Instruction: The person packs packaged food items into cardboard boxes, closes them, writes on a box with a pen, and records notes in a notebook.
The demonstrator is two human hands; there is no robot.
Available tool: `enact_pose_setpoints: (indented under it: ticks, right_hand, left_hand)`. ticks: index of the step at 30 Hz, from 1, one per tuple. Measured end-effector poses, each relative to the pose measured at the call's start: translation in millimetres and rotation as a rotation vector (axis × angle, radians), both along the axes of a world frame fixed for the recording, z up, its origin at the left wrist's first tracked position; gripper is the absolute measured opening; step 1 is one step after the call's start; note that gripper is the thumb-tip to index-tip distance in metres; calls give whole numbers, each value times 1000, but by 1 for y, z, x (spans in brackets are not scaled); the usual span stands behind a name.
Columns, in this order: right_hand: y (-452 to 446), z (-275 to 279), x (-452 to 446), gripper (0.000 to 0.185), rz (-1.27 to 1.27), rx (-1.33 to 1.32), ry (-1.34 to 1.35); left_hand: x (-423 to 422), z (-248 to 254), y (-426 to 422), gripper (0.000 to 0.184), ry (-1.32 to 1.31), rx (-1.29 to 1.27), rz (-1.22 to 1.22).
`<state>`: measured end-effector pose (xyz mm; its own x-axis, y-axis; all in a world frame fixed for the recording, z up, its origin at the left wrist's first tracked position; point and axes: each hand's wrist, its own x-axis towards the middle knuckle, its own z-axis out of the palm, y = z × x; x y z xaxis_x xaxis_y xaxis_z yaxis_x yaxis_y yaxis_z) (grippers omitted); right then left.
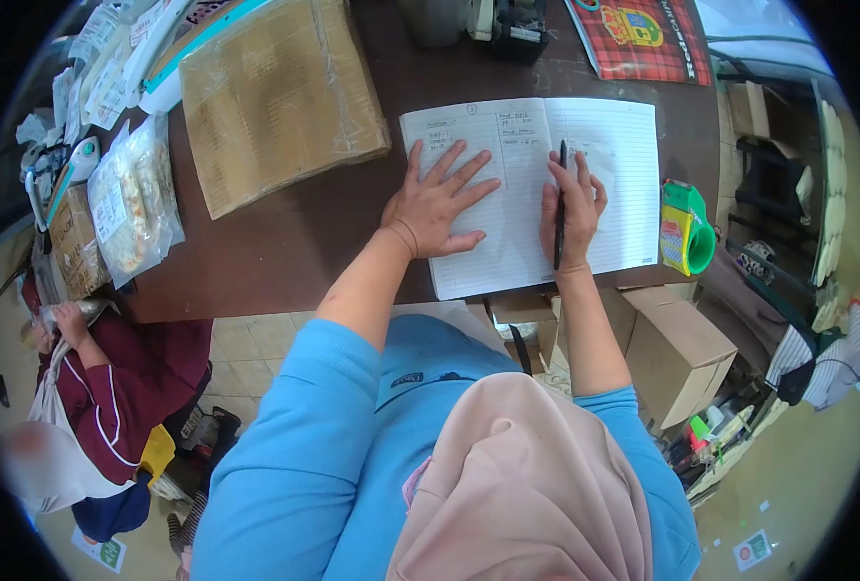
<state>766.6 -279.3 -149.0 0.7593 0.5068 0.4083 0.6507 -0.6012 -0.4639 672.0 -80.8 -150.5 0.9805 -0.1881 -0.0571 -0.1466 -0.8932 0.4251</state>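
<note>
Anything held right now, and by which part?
The right hand holds a long, slim black pen around its middle; the left hand holds nothing.

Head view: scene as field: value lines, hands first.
left hand: spread on left page of open white lined paper notebook
right hand: holds slim black pen at right page; tip contact unclear
surface: dark brown table
left side: flat brown cardboard box, clear plastic package
right side: green-and-yellow object
far right: red plaid booklet
other person: maroon sleeve, left

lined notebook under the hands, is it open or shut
Open: the notebook lies spread on the brown table, two facing pages showing, left hand resting on one.
</note>
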Motion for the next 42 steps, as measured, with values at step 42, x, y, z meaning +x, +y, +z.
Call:
enact_pose_setpoints:
  ticks: [42]
  right_hand:
    - [-66,62,38,34,-424,624,405]
  left_hand:
    - [3,2,-1,69,101,63,-10]
